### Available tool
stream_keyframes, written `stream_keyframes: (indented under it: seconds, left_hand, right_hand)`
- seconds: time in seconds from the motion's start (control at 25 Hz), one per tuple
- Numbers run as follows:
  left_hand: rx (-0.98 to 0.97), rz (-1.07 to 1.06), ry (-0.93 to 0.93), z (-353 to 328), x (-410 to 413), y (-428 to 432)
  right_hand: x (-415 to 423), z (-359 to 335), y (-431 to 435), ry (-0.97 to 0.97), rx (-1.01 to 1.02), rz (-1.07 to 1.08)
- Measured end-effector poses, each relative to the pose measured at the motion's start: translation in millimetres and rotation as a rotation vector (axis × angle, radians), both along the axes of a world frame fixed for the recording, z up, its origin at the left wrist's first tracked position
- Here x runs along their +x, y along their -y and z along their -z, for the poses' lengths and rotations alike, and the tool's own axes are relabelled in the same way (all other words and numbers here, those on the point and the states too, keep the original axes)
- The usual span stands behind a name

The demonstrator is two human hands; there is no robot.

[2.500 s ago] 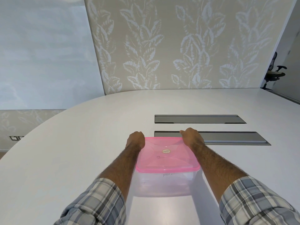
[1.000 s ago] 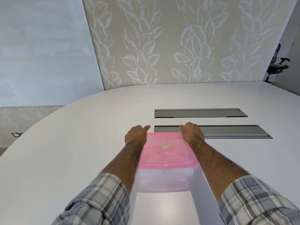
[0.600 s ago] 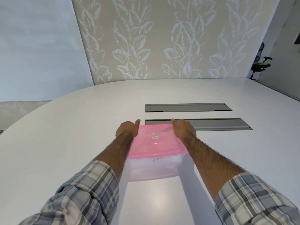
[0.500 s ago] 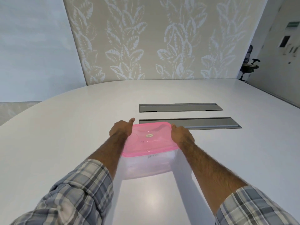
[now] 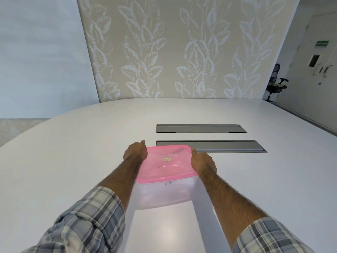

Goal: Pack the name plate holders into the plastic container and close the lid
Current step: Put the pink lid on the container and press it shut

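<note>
1. Now the plastic container, pink lid on, sits on the white table near 2 grey slots.
2. Left hand grips its left side.
3. Right hand grips its right side.

Lid atop container, on table
</note>
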State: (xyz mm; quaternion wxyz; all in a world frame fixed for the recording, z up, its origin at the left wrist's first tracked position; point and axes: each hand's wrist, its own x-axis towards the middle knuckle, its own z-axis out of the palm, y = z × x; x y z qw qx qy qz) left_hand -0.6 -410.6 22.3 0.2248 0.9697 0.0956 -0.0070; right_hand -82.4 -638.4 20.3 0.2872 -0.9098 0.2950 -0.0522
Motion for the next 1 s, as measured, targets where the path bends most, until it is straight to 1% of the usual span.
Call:
stream_keyframes:
  seconds: [0.2, 0.28, 0.48, 0.6, 0.64, 0.8, 1.0]
  left_hand:
    - [0.02, 0.06, -0.061, 0, 6, -2]
    - [0.024, 0.063, -0.054, -1, 5, -2]
    - [-0.143, 0.032, 0.023, 1, 4, -4]
    - [-0.227, -0.055, 0.061, -6, -5, 0]
    - [-0.227, -0.087, 0.057, -8, -10, 1]
    - [-0.231, -0.27, -0.007, 2, -36, 10]
    - [-0.21, -0.257, 0.045, 10, -47, 15]
  right_hand:
    - [1, 2, -1, 0.012, -0.059, -0.006]
    - [2, 4, -1, 0.018, -0.056, -0.001]
    - [4, 5, 0, 0.016, -0.066, 0.021]
    - [3, 5, -2, 0.007, -0.058, 0.014]
    - [2, 5, -2, 0.008, -0.054, 0.017]
    - [2, 3, -2, 0.011, -0.037, 0.022]
    - [0, 4, -3, 0.02, -0.036, 0.021]
